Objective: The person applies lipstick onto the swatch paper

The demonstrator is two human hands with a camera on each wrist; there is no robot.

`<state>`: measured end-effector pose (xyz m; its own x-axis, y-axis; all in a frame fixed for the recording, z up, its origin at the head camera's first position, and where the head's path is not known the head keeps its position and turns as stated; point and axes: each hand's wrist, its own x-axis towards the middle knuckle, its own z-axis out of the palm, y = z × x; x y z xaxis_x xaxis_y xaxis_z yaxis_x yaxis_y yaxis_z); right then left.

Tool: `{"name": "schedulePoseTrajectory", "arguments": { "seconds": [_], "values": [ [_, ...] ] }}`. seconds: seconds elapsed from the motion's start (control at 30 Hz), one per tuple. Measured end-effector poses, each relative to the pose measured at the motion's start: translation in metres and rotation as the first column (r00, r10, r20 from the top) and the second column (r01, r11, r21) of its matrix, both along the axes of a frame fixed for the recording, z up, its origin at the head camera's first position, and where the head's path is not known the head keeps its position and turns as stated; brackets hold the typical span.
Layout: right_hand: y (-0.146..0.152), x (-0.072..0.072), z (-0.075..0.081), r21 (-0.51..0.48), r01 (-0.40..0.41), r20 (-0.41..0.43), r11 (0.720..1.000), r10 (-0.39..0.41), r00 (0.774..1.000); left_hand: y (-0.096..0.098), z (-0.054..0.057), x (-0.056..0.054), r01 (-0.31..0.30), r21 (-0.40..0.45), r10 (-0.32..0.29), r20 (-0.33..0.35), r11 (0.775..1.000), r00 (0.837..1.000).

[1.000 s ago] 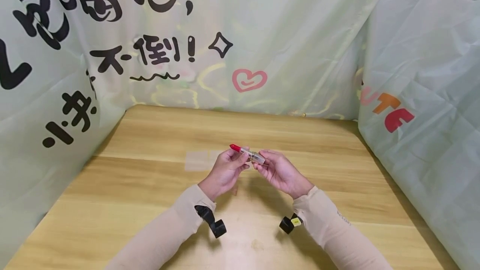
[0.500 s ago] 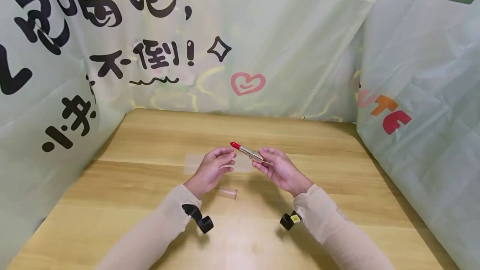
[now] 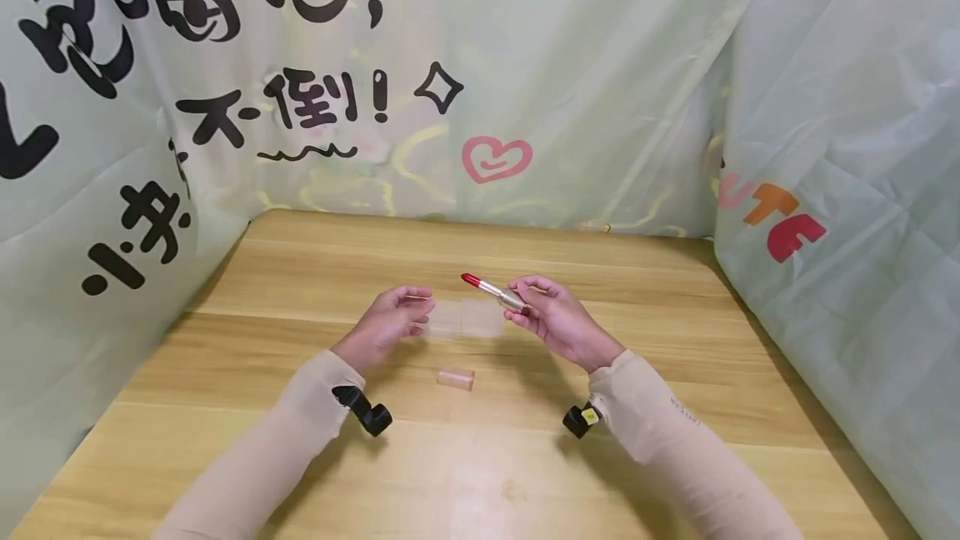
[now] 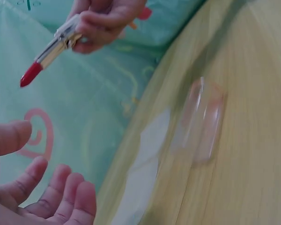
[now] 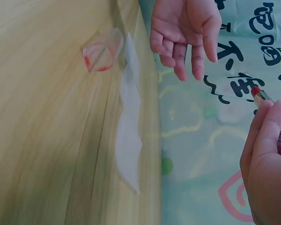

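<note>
My right hand [image 3: 558, 319] holds an uncapped lipstick [image 3: 491, 291] by its base, above the table. Its red tip is wound out and points up and to the left. In the left wrist view the lipstick [image 4: 49, 54] shows a silver and gold body. My left hand [image 3: 386, 323] hovers to the left, fingers loosely bent and nothing in them; the right wrist view shows this hand [image 5: 187, 35] with its palm bare. Below and between the hands, a clear pinkish cap [image 3: 456, 378] lies on its side on the table, and the left wrist view shows the cap [image 4: 201, 122] as see-through.
Flat translucent strips [image 3: 480, 319] lie on the wooden table [image 3: 637, 482] behind the cap. Pale cloth curtains [image 3: 600, 90] with lettering and drawings hang around the table's back and sides. A black camera mount sits on each sleeve cuff.
My left hand has let go of the lipstick and moved away to the left. The cap, mostly hidden before, now shows in full. My right hand keeps holding the lipstick, slightly higher.
</note>
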<state>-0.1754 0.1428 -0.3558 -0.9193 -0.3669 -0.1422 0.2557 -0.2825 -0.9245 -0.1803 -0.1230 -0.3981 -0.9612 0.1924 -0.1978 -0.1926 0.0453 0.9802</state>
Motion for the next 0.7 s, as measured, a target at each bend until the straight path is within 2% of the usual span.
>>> {"name": "schedulePoseTrajectory", "arguments": {
  "seconds": [0.13, 0.33, 0.7],
  "values": [
    [-0.001, -0.005, -0.001, 0.024, -0.019, -0.02, 1.0, 0.019, 1.0, -0.015, -0.005, -0.004, 0.023, -0.098, -0.026, -0.023, 0.995, 0.999],
    [-0.001, -0.013, 0.0, 0.047, -0.065, -0.008, 0.997, 0.066, 0.998, -0.035, -0.007, -0.003, 0.026, -0.166, -0.032, -0.034, 0.986, 0.999],
    [0.0, -0.026, 0.004, 0.078, -0.064, 0.039, 0.995, 0.062, 0.997, -0.059, 0.005, -0.006, 0.053, -0.271, -0.065, -0.033, 0.961, 0.997]
  ]
}}
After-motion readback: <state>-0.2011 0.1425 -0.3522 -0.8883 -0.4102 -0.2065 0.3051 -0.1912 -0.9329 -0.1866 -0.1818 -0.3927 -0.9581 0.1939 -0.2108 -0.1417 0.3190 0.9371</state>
